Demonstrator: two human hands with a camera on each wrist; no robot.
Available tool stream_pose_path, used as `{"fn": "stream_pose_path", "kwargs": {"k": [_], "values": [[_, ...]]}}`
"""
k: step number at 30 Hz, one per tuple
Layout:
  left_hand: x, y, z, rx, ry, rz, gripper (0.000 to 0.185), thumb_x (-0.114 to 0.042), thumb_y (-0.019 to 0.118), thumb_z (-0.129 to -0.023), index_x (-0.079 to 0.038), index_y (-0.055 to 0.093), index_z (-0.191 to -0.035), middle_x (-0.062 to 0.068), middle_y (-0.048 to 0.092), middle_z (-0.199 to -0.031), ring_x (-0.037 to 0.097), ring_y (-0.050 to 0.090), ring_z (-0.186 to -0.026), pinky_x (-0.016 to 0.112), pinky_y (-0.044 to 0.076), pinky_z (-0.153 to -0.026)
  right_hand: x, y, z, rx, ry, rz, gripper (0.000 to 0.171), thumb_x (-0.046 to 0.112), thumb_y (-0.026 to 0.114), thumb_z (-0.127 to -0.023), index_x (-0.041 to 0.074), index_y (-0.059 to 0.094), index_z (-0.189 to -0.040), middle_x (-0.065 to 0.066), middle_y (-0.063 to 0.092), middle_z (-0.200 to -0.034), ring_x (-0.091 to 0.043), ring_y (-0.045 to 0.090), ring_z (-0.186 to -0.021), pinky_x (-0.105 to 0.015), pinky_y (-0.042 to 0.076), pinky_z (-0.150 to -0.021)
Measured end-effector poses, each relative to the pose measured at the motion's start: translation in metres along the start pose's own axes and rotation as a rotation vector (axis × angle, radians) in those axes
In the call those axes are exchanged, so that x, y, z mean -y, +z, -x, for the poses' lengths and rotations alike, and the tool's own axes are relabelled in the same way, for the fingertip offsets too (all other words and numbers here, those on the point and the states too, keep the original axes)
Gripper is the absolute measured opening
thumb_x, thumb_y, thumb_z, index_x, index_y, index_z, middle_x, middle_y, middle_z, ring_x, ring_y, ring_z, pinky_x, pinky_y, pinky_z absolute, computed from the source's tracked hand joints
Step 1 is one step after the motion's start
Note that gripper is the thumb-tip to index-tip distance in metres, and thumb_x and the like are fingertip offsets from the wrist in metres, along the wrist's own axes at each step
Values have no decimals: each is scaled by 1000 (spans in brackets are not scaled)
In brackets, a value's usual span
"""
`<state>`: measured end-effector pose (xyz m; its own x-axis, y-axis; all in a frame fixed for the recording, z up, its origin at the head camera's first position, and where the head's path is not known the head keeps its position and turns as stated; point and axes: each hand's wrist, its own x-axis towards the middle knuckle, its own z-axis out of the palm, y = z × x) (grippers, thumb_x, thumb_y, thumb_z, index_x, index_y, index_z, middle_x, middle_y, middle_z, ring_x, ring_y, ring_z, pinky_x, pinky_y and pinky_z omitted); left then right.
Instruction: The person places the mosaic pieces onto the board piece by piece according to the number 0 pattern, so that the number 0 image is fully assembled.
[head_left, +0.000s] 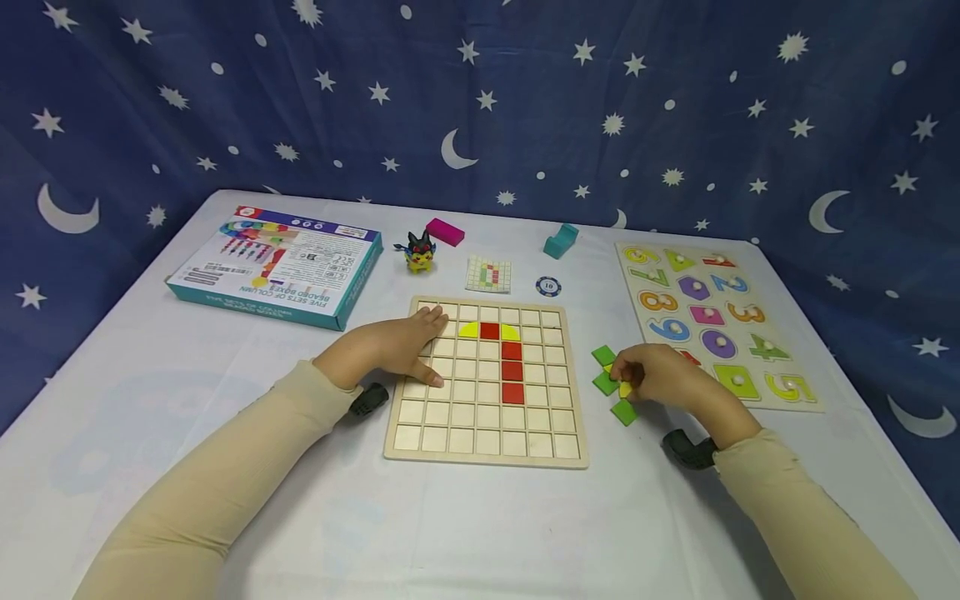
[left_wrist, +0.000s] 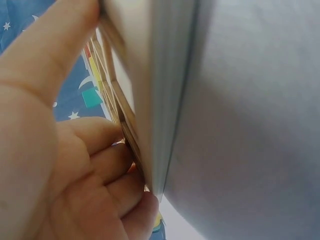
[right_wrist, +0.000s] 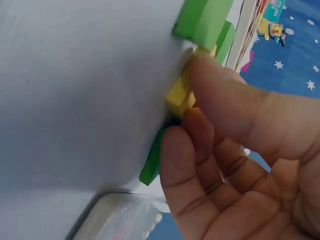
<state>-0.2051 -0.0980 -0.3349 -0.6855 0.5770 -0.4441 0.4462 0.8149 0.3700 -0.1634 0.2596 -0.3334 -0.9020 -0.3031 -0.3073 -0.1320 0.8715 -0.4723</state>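
A wooden grid board [head_left: 486, 457] lies in the middle of the white table. Several red square tiles [head_left: 512, 371] sit in its cells, and two yellow curved tiles [head_left: 468, 331] flank the top red one. Fingers spread, my left hand [head_left: 397, 343] rests on the board's left side; the left wrist view has its thumb and fingertips against the wooden frame [left_wrist: 142, 75]. Right of the board, my right hand [head_left: 663, 377] pinches a yellow tile [right_wrist: 179, 96] between thumb and fingers, down among several green tiles [head_left: 623, 412]. Its fingers partly hide these pieces.
A number puzzle board [head_left: 783, 392] lies at the right, and a teal-edged box [head_left: 300, 279] at the back left. Behind the grid board are a small pattern card [head_left: 488, 275], a poker chip [head_left: 548, 287], a toy figure [head_left: 419, 254], a magenta block [head_left: 446, 232] and a teal block [head_left: 561, 242].
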Motion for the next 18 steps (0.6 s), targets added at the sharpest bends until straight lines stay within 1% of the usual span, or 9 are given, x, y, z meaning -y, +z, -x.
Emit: {"fn": "stream_pose_path", "kwargs": {"k": [7,13,18], "values": [[-1,-1,0,3,-3,-3,100,-44,67,-79,2,10,-146,18,1,-154,33,-1,-142,46,10,-115,1,1,1,-22,9,14,22,-8,73,-69,3,64,-86,-6,58,-79,-19,50,-75,-29,49,-68],[-1,0,0,2,-2,-6,99,-45,67,-79,2,10,-146,18,1,-154,32,0,-142,46,10,-115,1,3,2,-33,37,26,19,-7,71,-72,3,64,-87,-6,60,-83,-19,52,-76,-32,51,-71],[0,1,0,-2,-1,-13,100,-45,67,-79,1,10,-147,17,1,-154,32,1,-142,46,11,-115,-1,3,3,-38,52,30,17,-5,71,-74,3,65,-88,-6,61,-83,-19,52,-75,-32,50,-70]]}}
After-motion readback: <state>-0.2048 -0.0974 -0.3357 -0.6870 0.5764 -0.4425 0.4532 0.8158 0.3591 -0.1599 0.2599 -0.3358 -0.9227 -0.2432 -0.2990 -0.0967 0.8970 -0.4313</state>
